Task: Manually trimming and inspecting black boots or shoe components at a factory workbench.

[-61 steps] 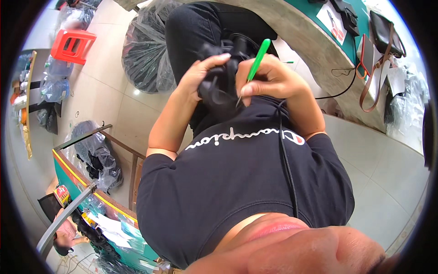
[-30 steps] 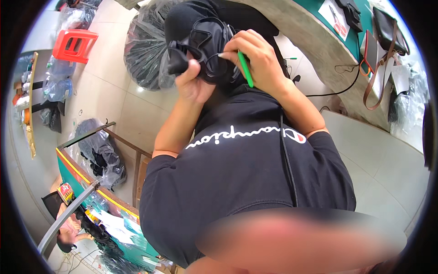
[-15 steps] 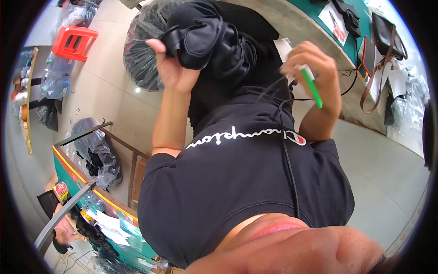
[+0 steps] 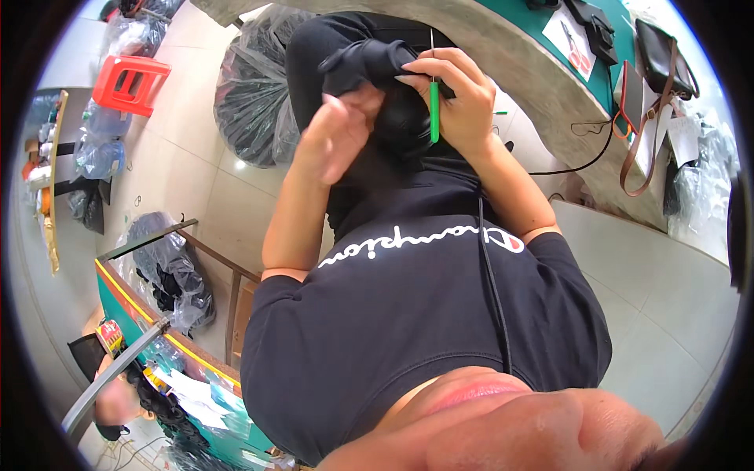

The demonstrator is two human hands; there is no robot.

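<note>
My right hand (image 4: pixel 465 98) is closed around a slim tool with a green handle (image 4: pixel 434 118) and a thin metal shaft, which points away from me. Its fingertips are at the edge of a black, smooth, folded piece (image 4: pixel 369 64) above my lap. Beside and under that piece is my left hand (image 4: pixel 345 129), its thumb raised. Motion blurs its fingers, and whether they grip the piece does not show. More glossy black material (image 4: pixel 404 125) lies in my lap between the two hands.
A translucent bag of dark stuff (image 4: pixel 255 94) stands left of my legs, with a red stool (image 4: pixel 131 85) beyond. At right, a green-topped table (image 4: pixel 510 12) bears scissors (image 4: pixel 577 56) and a black bag (image 4: pixel 664 59). A person (image 4: pixel 114 400) sits past the green workbench (image 4: pixel 259 428).
My right hand has come left to the black piece, turning the tool so its shaft points away from me. My left hand has moved right and nearer to me.
</note>
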